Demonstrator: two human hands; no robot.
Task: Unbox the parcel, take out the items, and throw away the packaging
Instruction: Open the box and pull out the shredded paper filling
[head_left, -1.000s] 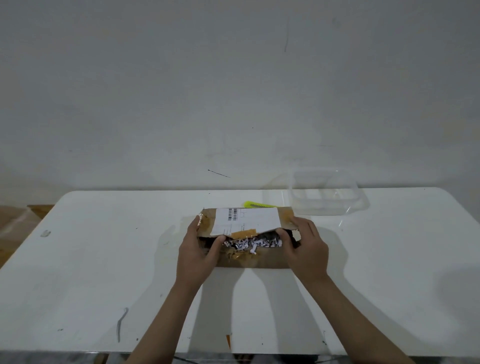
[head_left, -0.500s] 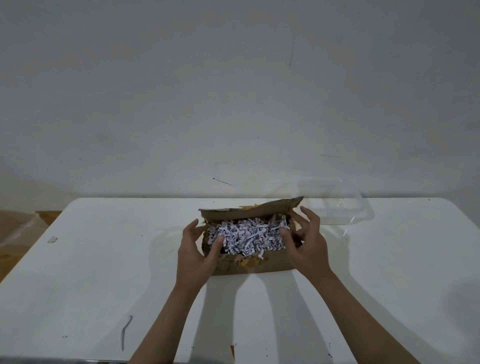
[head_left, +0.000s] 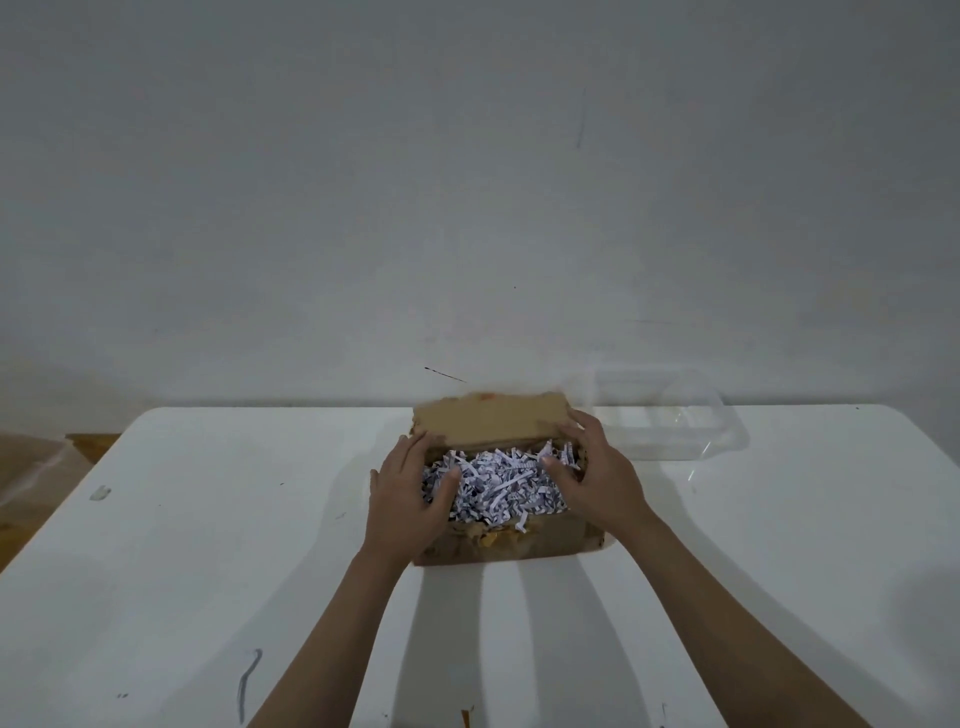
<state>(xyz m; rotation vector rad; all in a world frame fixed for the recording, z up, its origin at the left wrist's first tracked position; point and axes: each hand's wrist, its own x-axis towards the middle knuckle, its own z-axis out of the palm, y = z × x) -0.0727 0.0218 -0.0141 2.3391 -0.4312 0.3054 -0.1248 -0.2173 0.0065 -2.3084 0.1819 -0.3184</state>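
One white table (head_left: 208, 571). One brown cardboard parcel (head_left: 550, 538) mid-table near far edge, long axis left-right, lid flap (head_left: 488, 423) up. One heap of white shredded paper (head_left: 493, 486) between hands; items unseen. One clear plastic tub (head_left: 670, 431) at far right. Left hand (head_left: 410, 493), right hand (head_left: 597, 480): fingers loosely spread, gripping nothing, equally near.

Both bare forearms are reaching forward, converging slightly. Left hand (head_left: 410, 493) is lying palm-down, fingers relaxed and spread, thumb angling inward toward the other hand. Right hand (head_left: 597, 475) is mirroring it, fingers extended forward, thumb pointing inward, nothing gripped in either.
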